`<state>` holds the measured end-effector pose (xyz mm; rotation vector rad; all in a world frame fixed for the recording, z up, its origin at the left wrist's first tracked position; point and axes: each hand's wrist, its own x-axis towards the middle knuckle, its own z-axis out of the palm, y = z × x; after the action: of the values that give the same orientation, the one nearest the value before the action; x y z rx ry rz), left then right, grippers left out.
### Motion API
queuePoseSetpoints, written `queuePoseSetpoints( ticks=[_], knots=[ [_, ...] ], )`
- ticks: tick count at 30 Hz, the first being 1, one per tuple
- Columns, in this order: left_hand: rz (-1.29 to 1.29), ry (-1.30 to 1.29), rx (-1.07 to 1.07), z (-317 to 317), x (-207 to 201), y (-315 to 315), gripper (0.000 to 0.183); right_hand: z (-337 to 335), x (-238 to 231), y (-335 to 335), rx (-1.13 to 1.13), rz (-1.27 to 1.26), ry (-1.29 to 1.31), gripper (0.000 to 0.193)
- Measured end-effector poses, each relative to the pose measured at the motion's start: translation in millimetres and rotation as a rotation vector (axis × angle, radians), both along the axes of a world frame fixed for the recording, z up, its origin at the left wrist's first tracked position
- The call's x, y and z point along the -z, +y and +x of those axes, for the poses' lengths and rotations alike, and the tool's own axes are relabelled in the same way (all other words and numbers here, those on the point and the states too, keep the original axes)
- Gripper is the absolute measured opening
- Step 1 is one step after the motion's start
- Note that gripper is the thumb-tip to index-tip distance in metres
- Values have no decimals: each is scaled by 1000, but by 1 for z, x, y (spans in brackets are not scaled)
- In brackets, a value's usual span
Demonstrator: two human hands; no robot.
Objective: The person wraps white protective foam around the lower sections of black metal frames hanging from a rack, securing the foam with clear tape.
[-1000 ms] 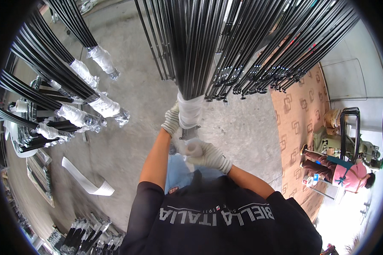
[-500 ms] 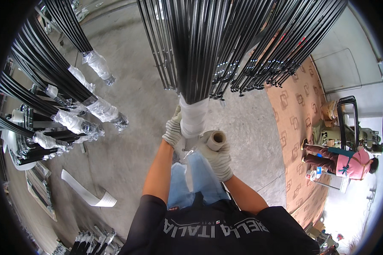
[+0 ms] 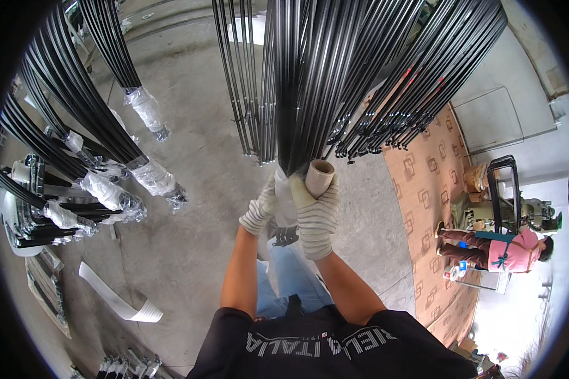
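Note:
In front of me hangs a bundle of long black metal rods (image 3: 291, 107), its lower end wrapped in white film (image 3: 286, 205). My right hand (image 3: 316, 218), in a striped white glove, grips a roll of wrapping film with a brown cardboard core (image 3: 320, 178) close against the right side of the bundle. On the opposite side, my left hand (image 3: 259, 207), gloved the same way, is closed around the wrapped end, its fingertips partly hidden. Dark rod tips (image 3: 286, 237) show below the film.
More black rods (image 3: 398, 120) hang at the right. Several film-wrapped bundles (image 3: 155, 180) stand out at the left. A curled white sheet (image 3: 120, 297) lies on the concrete floor. Patterned brown sheeting (image 3: 411, 208) covers floor at right, with a person in pink (image 3: 509, 252) by a machine beyond.
My right hand has carried the film roll up and against the right side of the bundle. My left hand has shifted slightly down along the wrapped end, and the view has moved a little.

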<state>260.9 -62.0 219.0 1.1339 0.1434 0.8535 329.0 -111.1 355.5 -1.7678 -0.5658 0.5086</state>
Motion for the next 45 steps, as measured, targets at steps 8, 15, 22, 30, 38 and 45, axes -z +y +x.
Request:
queuePoseSetpoints(
  ticks=[8,15,22,30,38,45],
  knots=[
    [42,-194,95,-13,-36,1,54,-2,7,9,35,81,20,33],
    [-149,-150,178,-4,-73,-7,64,-10,1,12,79,-140,-171,35],
    [388,132,-76,-11,-62,-1,60,-9,2,14,96,-292,-299,39],
    [332,6,-104,1,-31,10,54,-13,4,15,35,-245,-381,39],
    [-584,268,-281,23,-25,11,41,35,24,2,-229,216,443,37],
    [-632,100,-341,35,-2,3,42,92,2,-16,-611,139,701,39]
  ],
)
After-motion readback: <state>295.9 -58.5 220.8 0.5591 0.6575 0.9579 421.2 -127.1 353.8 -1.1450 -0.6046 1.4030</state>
